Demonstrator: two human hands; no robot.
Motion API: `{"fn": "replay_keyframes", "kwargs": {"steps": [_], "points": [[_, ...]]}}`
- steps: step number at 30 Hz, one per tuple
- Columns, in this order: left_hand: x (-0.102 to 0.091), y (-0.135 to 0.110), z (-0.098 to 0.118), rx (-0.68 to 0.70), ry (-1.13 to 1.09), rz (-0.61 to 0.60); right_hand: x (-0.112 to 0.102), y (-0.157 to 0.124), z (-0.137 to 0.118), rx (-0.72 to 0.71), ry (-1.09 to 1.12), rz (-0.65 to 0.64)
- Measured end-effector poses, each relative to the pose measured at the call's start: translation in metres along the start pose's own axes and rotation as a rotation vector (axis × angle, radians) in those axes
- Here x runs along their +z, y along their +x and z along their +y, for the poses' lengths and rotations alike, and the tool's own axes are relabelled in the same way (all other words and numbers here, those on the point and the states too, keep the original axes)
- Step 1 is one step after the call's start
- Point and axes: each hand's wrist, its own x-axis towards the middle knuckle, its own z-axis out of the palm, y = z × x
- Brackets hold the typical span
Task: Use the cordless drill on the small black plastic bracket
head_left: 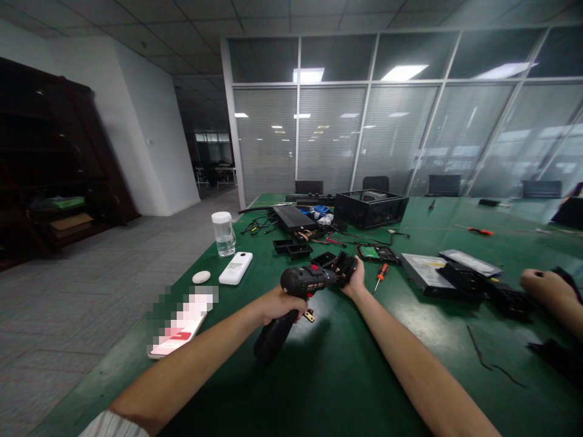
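Note:
My left hand (277, 303) is wrapped round the grip of a black cordless drill (296, 288), whose nose points right at a small black plastic part (345, 267). My right hand (356, 280) is closed on that black part and holds it against the drill's tip, just above the green table (346, 364). A small brass-coloured piece (310, 315) lies on the table under the drill.
An orange-handled screwdriver (381, 274), a green circuit board (373, 252), black trays (291, 246), an optical drive (428, 273) and an open computer case (371, 207) lie behind. A water jug (224, 233), white devices and a phone (180, 335) sit left. Another person's hand (544, 286) rests at right.

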Motion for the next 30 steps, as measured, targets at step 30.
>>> {"fn": "replay_keyframes", "kwargs": {"steps": [30], "points": [[-0.019,-0.114,0.023,-0.085,-0.144,0.334,0.006,-0.003,0.003,0.070,-0.116,-0.009]]}}
